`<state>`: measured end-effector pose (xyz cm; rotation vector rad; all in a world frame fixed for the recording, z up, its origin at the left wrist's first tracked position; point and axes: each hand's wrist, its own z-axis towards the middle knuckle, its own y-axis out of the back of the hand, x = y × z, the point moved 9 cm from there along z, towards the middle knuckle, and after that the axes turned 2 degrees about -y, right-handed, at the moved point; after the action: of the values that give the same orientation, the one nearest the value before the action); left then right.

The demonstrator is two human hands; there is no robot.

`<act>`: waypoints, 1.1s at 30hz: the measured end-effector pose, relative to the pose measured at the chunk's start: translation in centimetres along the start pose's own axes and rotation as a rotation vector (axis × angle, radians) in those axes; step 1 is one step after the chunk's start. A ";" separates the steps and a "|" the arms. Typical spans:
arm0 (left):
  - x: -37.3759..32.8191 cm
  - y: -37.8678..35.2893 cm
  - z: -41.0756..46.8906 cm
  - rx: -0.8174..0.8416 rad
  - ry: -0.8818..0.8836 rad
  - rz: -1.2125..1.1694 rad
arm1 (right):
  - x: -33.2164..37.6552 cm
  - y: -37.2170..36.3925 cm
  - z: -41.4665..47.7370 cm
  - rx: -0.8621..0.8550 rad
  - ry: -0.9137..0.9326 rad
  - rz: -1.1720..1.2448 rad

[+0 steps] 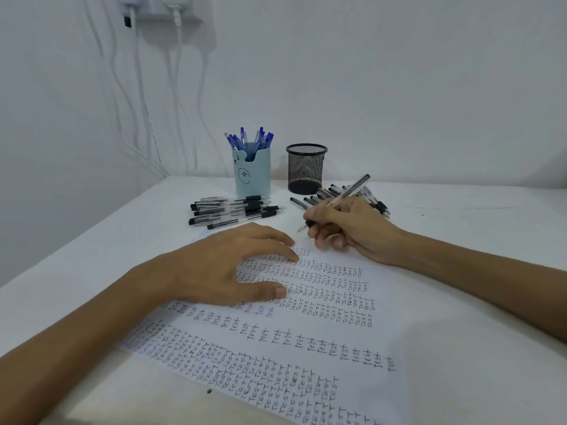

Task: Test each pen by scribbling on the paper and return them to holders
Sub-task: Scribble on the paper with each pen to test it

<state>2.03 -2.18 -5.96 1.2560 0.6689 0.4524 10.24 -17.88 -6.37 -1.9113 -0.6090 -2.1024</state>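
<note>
Left hand [233,265] rested flat, fingers spread, on the scribbled paper [399,302], loose black pens [233,210] lay before a blue holder [253,179], mesh holder [306,170] stood beside it, right hand [346,228] gripped a pen [351,190], tip down near the paper

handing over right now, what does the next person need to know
Left hand lies flat on the paper, steadying it.
Right hand grips a black pen, tip near the paper's far edge.
Blue pens stand in the blue holder; the mesh holder looks empty; loose black pens lie in two piles by the holders.
Done: many rows of test marks.
Left: the black pens, none visibly in a holder.
</note>
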 end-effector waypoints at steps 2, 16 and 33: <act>0.0 0.0 0.0 0.003 0.001 0.002 | -0.1 0.0 0.0 0.016 0.001 -0.051; 0.1 -0.1 0.0 0.007 -0.002 -0.003 | 0.8 -0.5 -0.8 -0.041 0.154 -0.346; -0.1 0.0 0.1 0.000 -0.014 -0.003 | 1.2 -0.9 -0.8 -0.030 0.186 -0.418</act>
<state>2.03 -2.26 -5.93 1.2568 0.6588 0.4409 8.99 -17.31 -5.38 -1.6875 -1.0097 -2.5135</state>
